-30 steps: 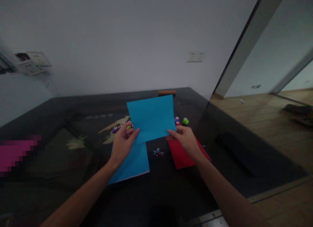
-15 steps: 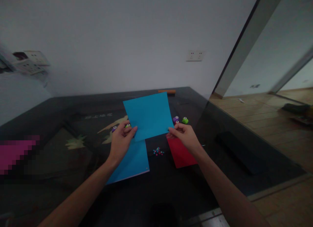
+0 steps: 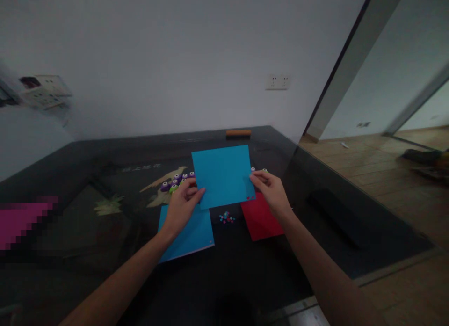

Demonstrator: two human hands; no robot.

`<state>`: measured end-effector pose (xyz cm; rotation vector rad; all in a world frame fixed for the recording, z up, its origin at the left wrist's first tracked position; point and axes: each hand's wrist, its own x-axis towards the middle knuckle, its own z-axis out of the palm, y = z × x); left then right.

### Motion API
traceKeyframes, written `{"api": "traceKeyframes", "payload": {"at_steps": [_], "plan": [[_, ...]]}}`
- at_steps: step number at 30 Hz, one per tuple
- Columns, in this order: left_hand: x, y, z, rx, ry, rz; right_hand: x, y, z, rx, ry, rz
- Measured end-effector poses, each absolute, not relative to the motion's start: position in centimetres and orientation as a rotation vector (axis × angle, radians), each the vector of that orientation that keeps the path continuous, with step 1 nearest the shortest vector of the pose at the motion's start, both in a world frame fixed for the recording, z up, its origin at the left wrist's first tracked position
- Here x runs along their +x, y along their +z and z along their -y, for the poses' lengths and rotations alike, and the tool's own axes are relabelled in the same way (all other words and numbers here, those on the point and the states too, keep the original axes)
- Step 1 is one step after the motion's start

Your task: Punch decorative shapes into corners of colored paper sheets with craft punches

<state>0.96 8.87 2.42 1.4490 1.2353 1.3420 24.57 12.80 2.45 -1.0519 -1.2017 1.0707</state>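
Blue sheet (image 3: 222, 175) is held above the table's (image 3: 105, 270) middle, left hand (image 3: 182, 206) and right hand (image 3: 271, 191) pinching its lower corners, arms outstretched, paper punches (image 3: 177, 180) partly hidden.

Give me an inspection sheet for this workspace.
Surface: dark glossy table.
Job's things: square blue paper sheet, held up; small holes near its lower right corner.
Clutter: second blue sheet, red sheet, coloured paper bits, small purple and green punches, orange bar.
Grips: left hand and right hand each pinch a side edge of the sheet.
Cables: nothing seen.
Surroundings: white wall, wall socket, wooden floor.
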Motion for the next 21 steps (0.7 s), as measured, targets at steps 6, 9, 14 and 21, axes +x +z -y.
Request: {"api": "traceKeyframes", "payload": {"at_steps": [6,9,14,21], "plan": [[1.5,1.8,-8.8,1.487,1.252,-1.21,24.9,1.8,-13.3,-1.04,1.163,1.049],[1.4,1.7,-8.9,1.512,1.287,-1.29,25.0,1.8,-13.3,-1.052,1.195,1.048],[1.6,2.0,-9.3,1.55,1.36,-1.357,25.2,1.8,-13.5,-1.077,1.176,1.107],[3.8,3.2,-8.8,1.569,1.364,-1.32,27.8,2.0,-13.8,-1.144,1.139,1.156]]}}
